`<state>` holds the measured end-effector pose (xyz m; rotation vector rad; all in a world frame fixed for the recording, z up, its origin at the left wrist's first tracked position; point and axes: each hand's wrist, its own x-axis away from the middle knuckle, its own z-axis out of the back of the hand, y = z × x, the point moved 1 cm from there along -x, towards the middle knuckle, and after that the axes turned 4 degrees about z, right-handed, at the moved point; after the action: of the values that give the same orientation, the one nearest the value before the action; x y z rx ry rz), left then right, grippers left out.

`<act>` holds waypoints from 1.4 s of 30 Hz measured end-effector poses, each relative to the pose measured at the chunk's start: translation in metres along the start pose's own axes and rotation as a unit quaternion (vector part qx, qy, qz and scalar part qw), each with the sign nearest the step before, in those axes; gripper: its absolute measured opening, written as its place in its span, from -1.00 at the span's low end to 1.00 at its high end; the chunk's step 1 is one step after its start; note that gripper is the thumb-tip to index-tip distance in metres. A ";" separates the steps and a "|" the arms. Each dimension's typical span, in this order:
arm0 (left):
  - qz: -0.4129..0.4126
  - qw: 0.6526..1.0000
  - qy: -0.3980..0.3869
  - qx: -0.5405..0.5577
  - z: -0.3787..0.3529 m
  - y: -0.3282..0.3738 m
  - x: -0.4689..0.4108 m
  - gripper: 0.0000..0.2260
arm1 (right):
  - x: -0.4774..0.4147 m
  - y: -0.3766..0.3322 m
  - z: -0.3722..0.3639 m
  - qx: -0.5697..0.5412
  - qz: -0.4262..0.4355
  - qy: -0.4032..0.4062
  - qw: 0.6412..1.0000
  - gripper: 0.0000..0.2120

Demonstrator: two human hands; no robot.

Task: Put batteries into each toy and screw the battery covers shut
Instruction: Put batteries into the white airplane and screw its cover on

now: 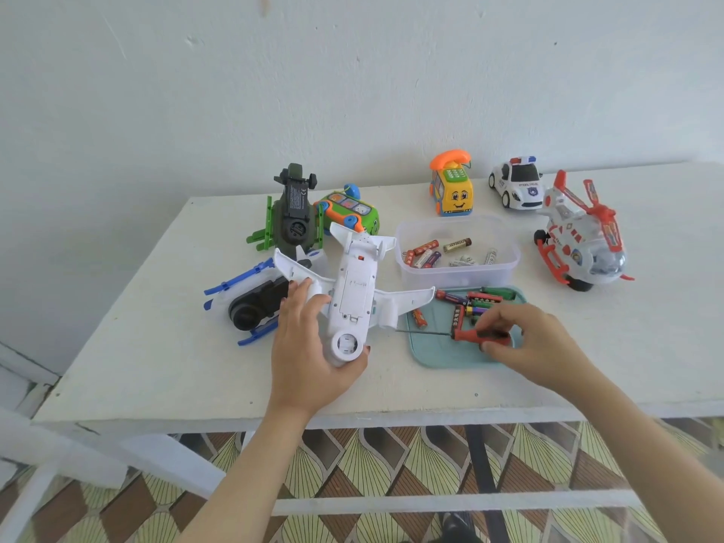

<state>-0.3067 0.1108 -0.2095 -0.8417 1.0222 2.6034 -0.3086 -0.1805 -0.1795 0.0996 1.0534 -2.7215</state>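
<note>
My left hand (309,339) grips the white plastic toy airplane (354,284), which lies belly-up at mid-table. My right hand (521,339) pinches the red-handled screwdriver (482,335) on the teal plastic tray (438,352). Judged step: the cover screw. Next, lift the tip clear of the loose batteries (476,301) crowding the handle.

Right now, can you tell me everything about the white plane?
The plane is white plastic and lies belly up on the table, nose toward the person. Both wings stick out sideways. Its belly shows a long cover, an orange switch and a round wheel part near the nose. The left hand grips the nose end.
</note>
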 end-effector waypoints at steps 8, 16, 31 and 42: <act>-0.001 1.000 0.001 0.016 0.000 0.000 0.000 -0.39 | 0.001 -0.003 0.001 0.075 0.035 -0.016 0.996 -0.76; 0.004 1.000 0.000 0.027 0.001 -0.002 0.003 -0.38 | 0.003 -0.006 0.001 0.079 0.044 -0.014 0.996 -0.81; 0.051 0.985 0.088 0.140 0.004 0.005 -0.009 -0.33 | 0.009 -0.009 0.007 0.093 0.051 0.078 0.991 -0.92; -0.121 0.957 0.130 0.229 -0.011 0.084 -0.058 -0.44 | 0.004 -0.046 0.016 -0.144 0.047 0.078 0.985 -0.68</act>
<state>-0.2877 0.0418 -0.1353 -1.1150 1.4171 1.9707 -0.3232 -0.1591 -0.1375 0.3107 1.4361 -2.4797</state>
